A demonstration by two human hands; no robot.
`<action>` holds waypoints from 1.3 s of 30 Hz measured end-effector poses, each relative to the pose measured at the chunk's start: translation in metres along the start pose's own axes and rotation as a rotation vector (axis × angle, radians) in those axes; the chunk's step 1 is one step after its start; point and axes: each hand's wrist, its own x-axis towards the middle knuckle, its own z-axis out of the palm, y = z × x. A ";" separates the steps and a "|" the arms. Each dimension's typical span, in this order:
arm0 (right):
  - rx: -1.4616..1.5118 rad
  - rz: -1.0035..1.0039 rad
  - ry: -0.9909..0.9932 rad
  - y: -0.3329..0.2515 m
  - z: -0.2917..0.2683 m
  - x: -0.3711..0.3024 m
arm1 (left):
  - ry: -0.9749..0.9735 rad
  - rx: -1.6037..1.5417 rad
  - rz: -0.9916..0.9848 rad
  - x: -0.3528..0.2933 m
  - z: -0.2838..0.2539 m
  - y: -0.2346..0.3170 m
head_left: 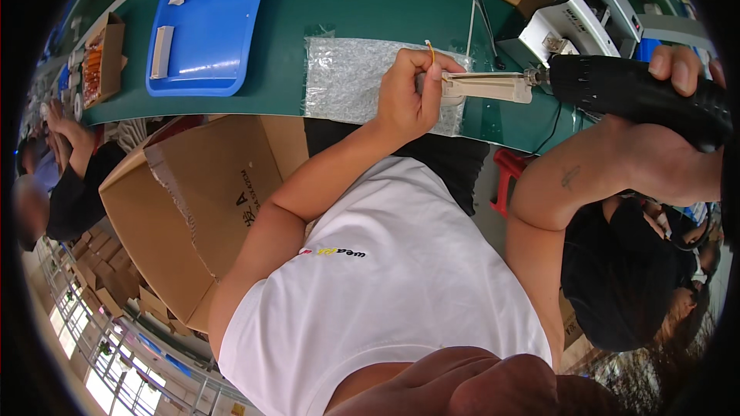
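Far left, on the green bench (289, 15): a small open carton (113, 54) of orange parts; next, a blue tray (204, 42) with white bars (162, 52) lying in it. Below the bench edge, a large open cardboard box (223, 185). Mid-bench, a clear bubble-wrap sheet (343, 81) laid flat; above its right part, the left hand (412, 92), fingers clamped on the left end of a long cream plastic housing (493, 87), a short yellow wire (431, 51) standing up by the fingertips. The housing points rightward, its far end at the nose of a black electric screwdriver (601, 81); bit contact cannot be told. Far right, the right hand (678, 73), clamped around the screwdriver's body, black-and-silver machine (574, 11) just behind
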 end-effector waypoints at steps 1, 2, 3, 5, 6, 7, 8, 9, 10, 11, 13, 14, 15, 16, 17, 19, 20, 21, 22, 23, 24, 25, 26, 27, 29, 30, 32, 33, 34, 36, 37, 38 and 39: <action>-0.007 -0.011 0.009 0.000 0.002 -0.001 | -0.001 -0.003 -0.004 0.000 0.000 -0.001; -0.013 -0.019 0.017 0.002 0.004 -0.002 | 0.003 -0.005 -0.001 0.000 0.000 -0.002; -0.020 -0.028 0.025 0.002 0.006 -0.003 | 0.007 -0.006 0.001 0.000 0.000 -0.003; -0.033 -0.046 0.042 0.003 0.007 -0.004 | 0.004 -0.005 -0.004 -0.001 0.000 -0.005; -0.040 -0.055 0.051 0.005 0.008 -0.004 | 0.000 -0.001 -0.005 -0.001 0.000 -0.006; -0.046 -0.063 0.061 0.007 0.011 -0.008 | 0.000 -0.003 -0.010 -0.002 -0.002 -0.005; -0.054 -0.071 0.069 0.007 0.012 -0.009 | -0.054 0.001 -0.037 -0.002 -0.004 -0.003; -0.061 -0.078 0.078 0.009 0.012 -0.009 | -0.107 0.005 -0.065 -0.001 -0.005 -0.001; -0.067 -0.085 0.087 0.009 0.013 -0.011 | -0.106 0.003 -0.070 -0.001 -0.005 -0.001; -0.074 -0.094 0.092 0.006 0.014 -0.012 | -0.110 0.004 -0.058 -0.001 -0.005 -0.001; -0.087 -0.111 0.100 0.003 0.018 -0.017 | -0.111 0.002 -0.047 0.000 -0.005 0.000; -0.091 -0.117 0.108 0.004 0.017 -0.016 | -0.114 0.007 -0.047 0.001 -0.005 0.001; -0.095 -0.124 0.115 0.005 0.016 -0.016 | -0.118 0.012 -0.046 0.001 -0.005 0.001; -0.099 -0.131 0.121 0.003 0.016 -0.016 | -0.115 0.013 -0.049 0.000 -0.003 -0.002; -0.102 -0.140 0.127 0.008 0.018 -0.015 | -0.075 0.003 -0.013 0.000 -0.001 -0.006; -0.108 -0.160 0.136 0.007 0.023 -0.018 | -0.033 -0.006 0.025 0.000 0.001 -0.008; -0.108 -0.160 0.135 0.006 0.018 -0.017 | -0.032 -0.007 0.019 0.000 0.001 -0.007; -0.202 -0.194 0.037 0.004 0.008 -0.016 | -0.032 -0.009 0.014 0.000 0.001 -0.007; -0.297 -0.228 -0.060 0.002 0.002 -0.016 | -0.031 -0.010 0.015 0.000 0.001 -0.007; -0.297 -0.226 -0.061 0.002 0.003 -0.017 | -0.025 -0.019 0.023 0.000 0.001 -0.007; -0.223 -0.183 -0.058 0.002 0.003 -0.018 | -0.020 -0.029 0.031 -0.001 0.001 -0.008; -0.148 -0.141 -0.055 0.002 0.004 -0.019 | -0.018 -0.028 0.030 -0.002 0.001 -0.008; -0.151 -0.142 -0.056 0.003 0.003 -0.018 | -0.018 -0.031 0.024 -0.001 0.000 -0.009; -0.163 -0.176 -0.092 0.005 0.000 -0.017 | -0.017 -0.033 0.017 -0.001 0.000 -0.009; -0.173 -0.211 -0.128 0.008 0.002 -0.019 | -0.025 -0.021 0.039 0.000 0.000 -0.008; -0.303 -0.255 -0.060 0.010 0.006 -0.022 | -0.032 -0.007 0.061 0.001 0.000 -0.007; -0.432 -0.302 0.007 0.013 0.011 -0.026 | -0.040 -0.002 0.038 0.000 -0.001 -0.008; -0.510 -0.301 0.031 0.013 0.012 -0.028 | -0.049 0.001 0.013 0.000 -0.002 -0.008; -0.588 -0.301 0.056 0.013 0.012 -0.031 | -0.052 -0.001 0.020 0.000 -0.002 -0.006; -0.750 -0.312 0.112 0.012 0.012 -0.037 | -0.079 -0.026 -0.040 0.001 -0.001 -0.001; -0.834 -0.320 0.143 0.012 0.012 -0.040 | -0.090 -0.035 -0.028 0.000 -0.001 0.001; -0.920 -0.332 0.178 0.011 0.012 -0.043 | -0.059 -0.016 -0.080 -0.002 -0.003 0.001; -0.612 -0.423 0.097 0.020 -0.001 -0.037 | -0.043 -0.015 -0.129 -0.002 0.001 0.002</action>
